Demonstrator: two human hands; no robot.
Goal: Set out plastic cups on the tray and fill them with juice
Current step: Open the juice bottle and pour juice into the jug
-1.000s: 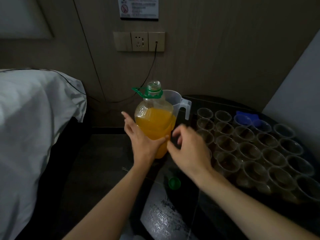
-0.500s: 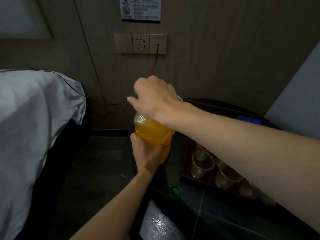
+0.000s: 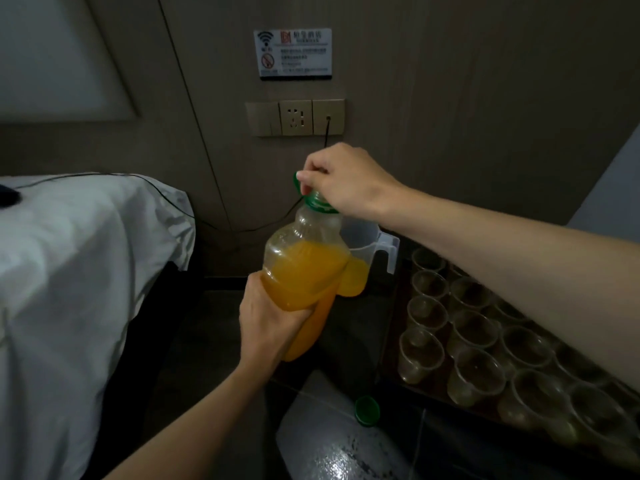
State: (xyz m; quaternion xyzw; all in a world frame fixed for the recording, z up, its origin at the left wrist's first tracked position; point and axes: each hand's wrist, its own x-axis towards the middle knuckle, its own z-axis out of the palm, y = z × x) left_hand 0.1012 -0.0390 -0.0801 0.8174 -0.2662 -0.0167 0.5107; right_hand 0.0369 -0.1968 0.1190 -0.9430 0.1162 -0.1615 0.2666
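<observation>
– Juice bottle (image 3: 304,271), where is it sitting?
– It is leaning between both hands at the left side of the dark table (image 3: 356,334), just left of the tray (image 3: 388,341), its neck tipping away toward the wall. Orange juice is filling roughly its lower half. I cannot tell whether its base is touching the table.
– What is the left grip (image 3: 266,320) doing?
– It is wrapping around the bottle's lower body from the left, fingers curling round the underside.
– And the right grip (image 3: 346,181)?
– Its forearm is crossing above the tray, and its thumb and fingers are pinching the green handle ring (image 3: 317,200) at the neck. The palm is hiding the mouth.
– What is lying around it?
– A clear pitcher (image 3: 372,242) is standing right behind the bottle. Clear plastic cups (image 3: 474,375) are sitting in rows on the tray, packed side by side. A green cap (image 3: 367,410) is lying on the table near the tray's front corner. A white bed sheet (image 3: 86,271) is filling the left side.
</observation>
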